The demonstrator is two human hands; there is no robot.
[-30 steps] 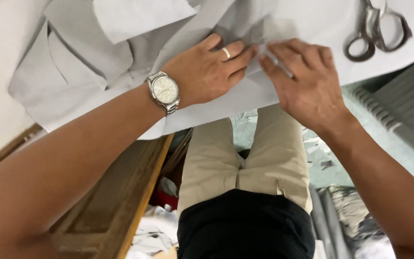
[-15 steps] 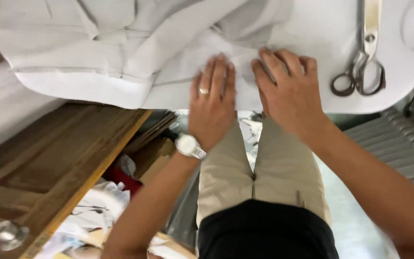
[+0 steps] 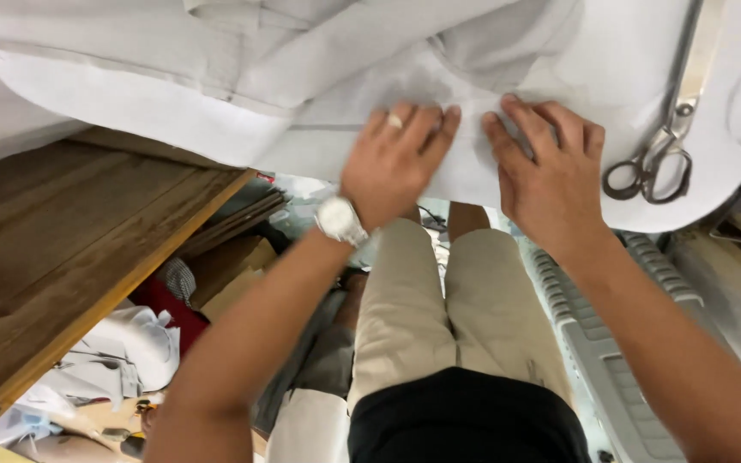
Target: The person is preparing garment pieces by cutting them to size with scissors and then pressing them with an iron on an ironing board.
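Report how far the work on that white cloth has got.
Done, as it looks: the white cloth lies spread on the table, and the scissors are set aside to the right, untouched. In hand: the left hand and right hand press flat on the cloth near its edge, side by side. Left: bunched folds at the top remain unsmoothed.

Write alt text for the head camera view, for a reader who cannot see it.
Two bare hands, left hand with a ring and wristwatch, right hand, press flat on white fabric spread over a padded white table edge. Metal scissors lie on the cloth right of the hands; a wooden surface sits lower left.
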